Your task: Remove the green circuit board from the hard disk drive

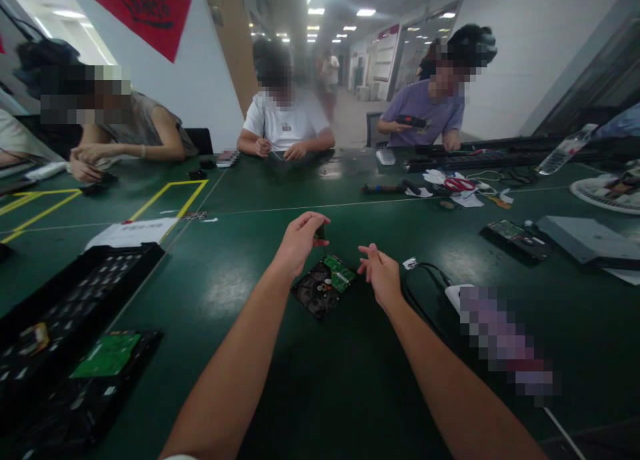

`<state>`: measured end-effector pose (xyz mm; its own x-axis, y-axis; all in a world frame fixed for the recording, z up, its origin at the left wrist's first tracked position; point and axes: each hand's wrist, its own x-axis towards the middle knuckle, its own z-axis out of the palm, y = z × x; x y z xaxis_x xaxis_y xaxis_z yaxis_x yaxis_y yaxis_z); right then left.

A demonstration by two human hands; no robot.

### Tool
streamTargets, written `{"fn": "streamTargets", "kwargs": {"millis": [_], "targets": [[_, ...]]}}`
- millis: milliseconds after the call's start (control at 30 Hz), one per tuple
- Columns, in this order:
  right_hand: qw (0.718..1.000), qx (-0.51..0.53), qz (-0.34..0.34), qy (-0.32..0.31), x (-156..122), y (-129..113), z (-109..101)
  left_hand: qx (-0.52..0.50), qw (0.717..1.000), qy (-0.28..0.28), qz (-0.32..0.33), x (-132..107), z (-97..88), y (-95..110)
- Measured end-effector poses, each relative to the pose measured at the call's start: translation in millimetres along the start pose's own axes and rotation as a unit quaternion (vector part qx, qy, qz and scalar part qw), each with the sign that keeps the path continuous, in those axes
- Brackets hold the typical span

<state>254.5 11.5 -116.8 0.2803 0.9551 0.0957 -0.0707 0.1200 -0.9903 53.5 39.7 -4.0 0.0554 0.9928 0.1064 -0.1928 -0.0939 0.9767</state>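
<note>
On the green table in front of me lies a hard drive point(320, 290), its dark metal body carrying a green circuit board at the upper right. My left hand point(301, 241) is raised just above its far edge. Thumb and fingers there are closed on a small dark flat piece point(321, 233), mostly hidden, whose kind I cannot make out. To the right of the drive hovers my right hand point(381, 273), fingers partly bent and apart, with nothing visible in them.
A long black tray point(75, 300) and a larger drive-like unit with a green board point(107, 357) lie left. To the right are a cable point(425, 267), another hard drive point(517, 239) and a grey box point(590, 237). Co-workers sit across the table near a screwdriver point(383, 189).
</note>
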Motion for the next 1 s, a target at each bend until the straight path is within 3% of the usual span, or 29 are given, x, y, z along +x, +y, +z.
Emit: {"fn": "streamTargets", "kwargs": {"millis": [100, 300, 433, 733, 1000], "targets": [[1.000, -0.011, 0.011, 0.006, 0.1, -1.5, -1.0, 0.025, 1.000, -0.010, 0.002, -1.5, -0.2, 2.2], [0.997, -0.043, 0.056, -0.022, -4.1, -9.6, -0.8, -0.055, 0.997, -0.048, -0.040, -4.2, 3.4, -0.4], [0.997, -0.058, 0.054, -0.016, -8.4, -11.4, -0.8, -0.070, 0.996, -0.035, -0.032, -4.0, 5.4, -2.5], [0.997, -0.060, 0.038, 0.015, -2.8, -6.3, 2.3, 0.045, 0.999, -0.004, 0.012, -2.6, 2.0, 3.4], [0.998, -0.060, 0.037, 0.004, -5.4, -4.2, 3.4, -0.074, 0.996, -0.025, -0.046, -4.0, 3.4, 1.4]]}}
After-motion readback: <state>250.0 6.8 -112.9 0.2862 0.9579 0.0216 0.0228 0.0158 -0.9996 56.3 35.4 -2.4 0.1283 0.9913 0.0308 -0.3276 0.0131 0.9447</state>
